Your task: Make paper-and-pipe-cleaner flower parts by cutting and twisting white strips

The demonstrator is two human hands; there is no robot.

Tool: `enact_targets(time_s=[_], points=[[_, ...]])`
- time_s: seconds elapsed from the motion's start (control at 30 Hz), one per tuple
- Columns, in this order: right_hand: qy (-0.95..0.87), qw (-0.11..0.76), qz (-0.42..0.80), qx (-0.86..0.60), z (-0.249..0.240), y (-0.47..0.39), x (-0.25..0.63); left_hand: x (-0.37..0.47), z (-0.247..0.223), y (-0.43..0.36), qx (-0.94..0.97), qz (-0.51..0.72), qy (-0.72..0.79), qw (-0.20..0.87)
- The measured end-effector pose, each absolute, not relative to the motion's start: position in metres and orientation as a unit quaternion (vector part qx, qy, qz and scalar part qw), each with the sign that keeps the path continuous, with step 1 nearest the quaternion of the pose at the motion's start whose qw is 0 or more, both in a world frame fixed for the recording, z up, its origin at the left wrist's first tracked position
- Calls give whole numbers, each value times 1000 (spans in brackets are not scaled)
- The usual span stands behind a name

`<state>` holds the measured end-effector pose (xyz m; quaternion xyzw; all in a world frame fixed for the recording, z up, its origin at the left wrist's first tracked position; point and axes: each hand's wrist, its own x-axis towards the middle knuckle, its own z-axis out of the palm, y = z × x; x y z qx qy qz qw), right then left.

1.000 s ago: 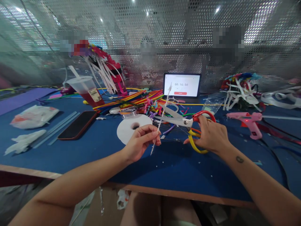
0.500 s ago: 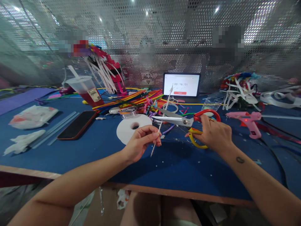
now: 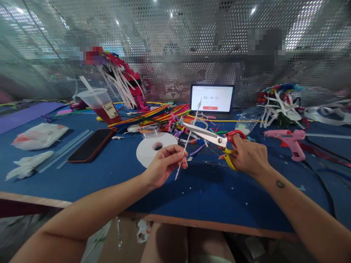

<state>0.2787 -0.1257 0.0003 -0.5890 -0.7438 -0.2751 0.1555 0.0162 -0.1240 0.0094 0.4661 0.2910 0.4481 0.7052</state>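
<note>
Between the thumb and fingers of my left hand is a thin white stick, slanting up to a pointed, wider tip in front of the tablet. My right hand grips scissors by their red and yellow handles. The scissor blades are together, pointing left, and their end lies close to the stick above my left fingers. Whether blade and stick touch, I cannot tell. A white ribbon roll lies flat behind my left hand.
Behind the hands lie colourful pipe cleaners and a tablet showing a timer. A phone and a tilted cup are at left. A pink glue gun with a cord lies at right, near a white ribbon bundle.
The scissors have gone from open to closed, and their blades now tilt up to the left. My right fingers have drawn together. My left hand has barely moved.
</note>
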Motion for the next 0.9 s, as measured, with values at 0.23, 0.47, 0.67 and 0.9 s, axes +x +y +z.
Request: enact_targets(time_s=[0.23,0.47,0.67,0.9], points=[[-767,144,-229,-581,5,-125,274,16,10,-121,426,453,272,734],[-774,124,-239,-573,1,-126,268,16,10,-123,422,436,250,755],[-772,126,-264,-564,-2,-128,265,18,9,-126,440,423,247,752],[-760,145,-324,-544,-2,-127,266,17,6,-127,457,421,240,746]])
